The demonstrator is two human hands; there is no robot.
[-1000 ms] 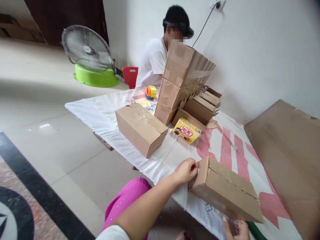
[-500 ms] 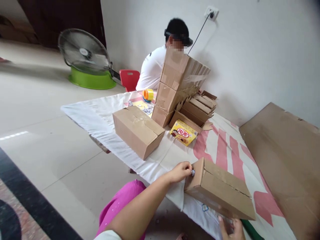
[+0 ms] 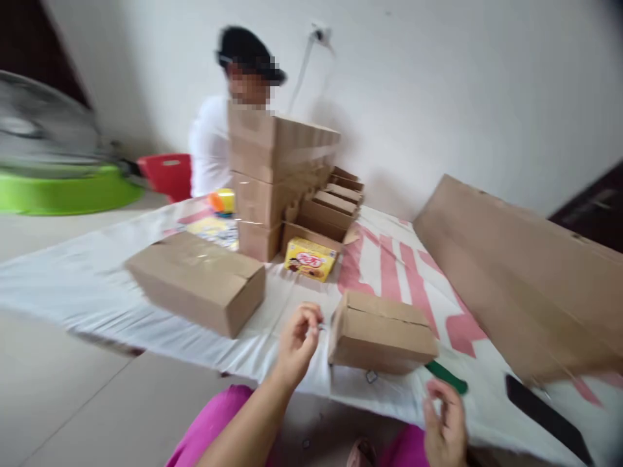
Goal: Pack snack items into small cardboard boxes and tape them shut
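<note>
I'd brace the oblong brown cardboard box (image 3: 387,332) at the cloth-covered worktop's (image 3: 87,285) near edge; left hand's (image 3: 296,340) grip unclear, right hand (image 3: 446,421) unclasped.

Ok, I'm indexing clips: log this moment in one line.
left hand: beside brown rectangular cardboard box; right hand: open, near long green object; box contact: none visible

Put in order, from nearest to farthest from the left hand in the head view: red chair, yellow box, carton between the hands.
From the left hand:
1. Carton, just to its right.
2. Yellow box, ahead on the table.
3. Red chair, far left, behind the table.
</note>
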